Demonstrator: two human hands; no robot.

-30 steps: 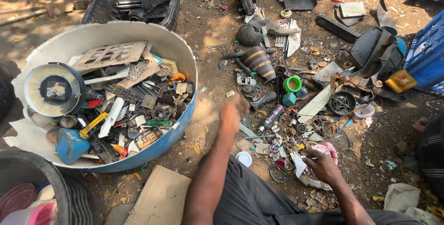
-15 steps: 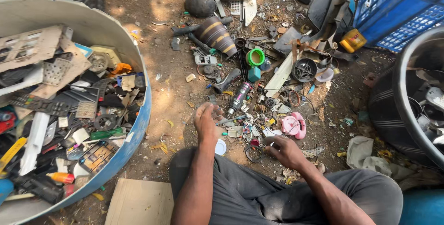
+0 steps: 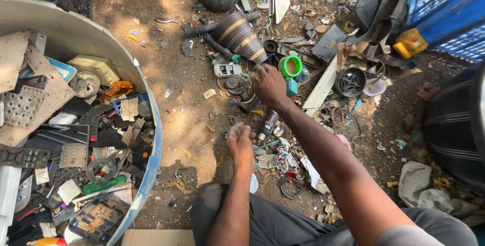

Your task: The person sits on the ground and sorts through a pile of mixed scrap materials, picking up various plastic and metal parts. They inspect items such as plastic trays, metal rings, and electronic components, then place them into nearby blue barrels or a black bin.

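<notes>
Head view: two hands point(image 3: 240, 142) point(image 3: 270, 84), one green ring point(image 3: 291, 66).

Bare dirt point(image 3: 166, 69) lies open between tub point(image 3: 136, 74) and scrap heap point(image 3: 303, 74) — clutter blocks everything rightward.

From where I sit, the ground point(image 3: 177, 74) reads as dry, rough, matt dirt strewn with scrap. Near my right hand point(image 3: 270, 85), the green ring point(image 3: 291, 66) looks like smooth, glossy plastic, and just beyond it the dark cone point(image 3: 241, 36) has a dull sheen with shinier gold-coloured bands. Left of that ring, the big tub point(image 3: 70, 33) has a smooth, pale plastic wall, scuffed matt, holding flat brown cardboard point(image 3: 15, 59) and dark plastic pieces. Right of the ring, the blue crate point(image 3: 444, 8) is hard moulded plastic. My trousers point(image 3: 283, 226) are matt grey cloth.
</notes>
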